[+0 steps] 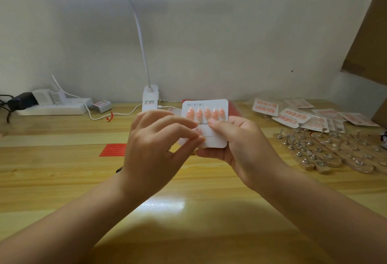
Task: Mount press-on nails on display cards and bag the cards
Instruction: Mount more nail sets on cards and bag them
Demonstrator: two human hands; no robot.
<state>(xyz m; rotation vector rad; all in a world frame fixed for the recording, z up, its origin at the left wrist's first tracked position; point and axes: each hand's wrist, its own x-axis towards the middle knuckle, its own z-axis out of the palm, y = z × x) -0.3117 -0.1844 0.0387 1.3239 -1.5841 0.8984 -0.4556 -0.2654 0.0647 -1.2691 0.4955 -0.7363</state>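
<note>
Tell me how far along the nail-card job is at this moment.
Done: a pile of finished nail cards lies at the table's back right. In hand: the right hand holds a white rounded display card with five peach nails in its top row; the left hand pinches at the lower row. Left: filling that row, then bagging.

A pale wooden table (pixel 62 180) carries a white power strip (pixel 54 107) at its far left edge, a lamp base (pixel 150 98) mid-back, red strips (pixel 114 150) left of centre, bagged nail cards (pixel 293 115) and wooden nail stands (pixel 326 150) toward the far right corner.
</note>
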